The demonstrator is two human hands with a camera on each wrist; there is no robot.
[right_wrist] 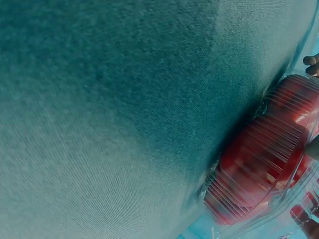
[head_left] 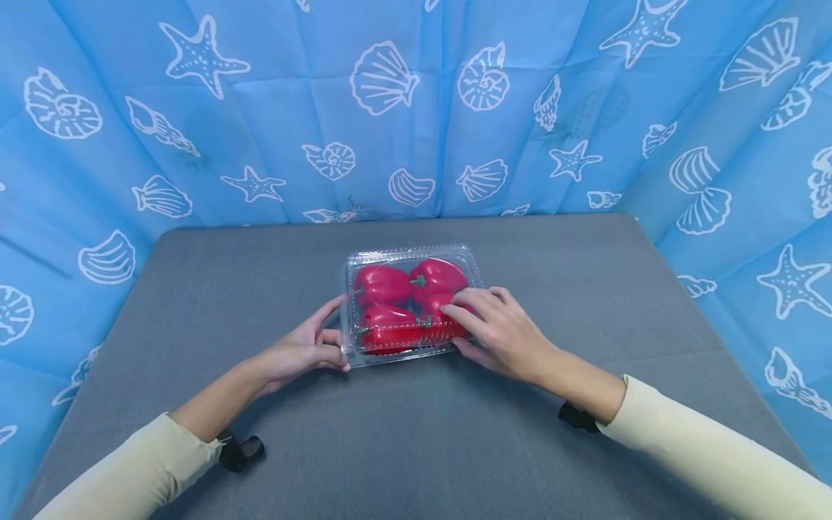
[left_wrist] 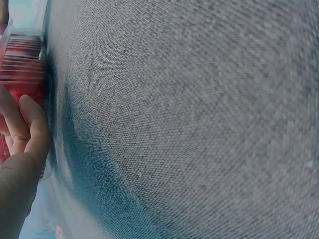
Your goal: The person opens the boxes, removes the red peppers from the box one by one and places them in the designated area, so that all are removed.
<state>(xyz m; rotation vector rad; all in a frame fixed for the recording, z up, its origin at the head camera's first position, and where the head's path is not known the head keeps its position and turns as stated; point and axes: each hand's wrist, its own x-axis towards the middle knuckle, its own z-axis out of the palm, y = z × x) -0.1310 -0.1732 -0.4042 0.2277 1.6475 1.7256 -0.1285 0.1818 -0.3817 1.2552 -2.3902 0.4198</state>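
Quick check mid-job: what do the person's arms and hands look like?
The left hand and right hand are ungloved. The left sleeve and right sleeve are plain, pale cream. A black left wrist camera and right wrist camera show near the sleeve ends. No cables are visible.

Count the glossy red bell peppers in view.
4. In the clear rectangular plastic box: a glossy red bell pepper far left, another far right, a third near left, a fourth near right, partly covered by the right grip. Others may be hidden beneath.
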